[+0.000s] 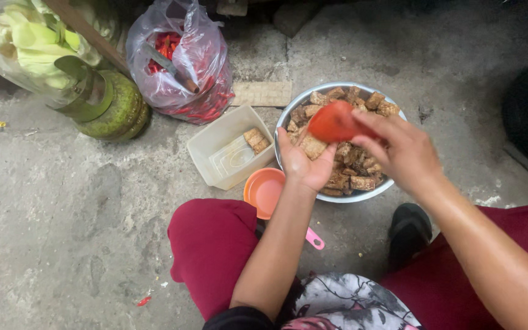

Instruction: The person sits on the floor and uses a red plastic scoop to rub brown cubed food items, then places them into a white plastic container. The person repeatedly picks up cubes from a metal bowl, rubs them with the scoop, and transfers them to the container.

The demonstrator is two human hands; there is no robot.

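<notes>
One fried tofu piece (313, 146) is cupped in the left hand (304, 162) over the metal bowl (288, 113); a red scoop (334, 122) is gripped by the right hand (398, 153).

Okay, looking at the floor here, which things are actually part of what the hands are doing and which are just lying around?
In use:
left hand holding a brown fried piece
right hand holding a red tool
metal bowl of fried pieces
white tub with two pieces

Lying about:
orange cup
bag of red chillies
green gas cylinder
bag of greens
</notes>
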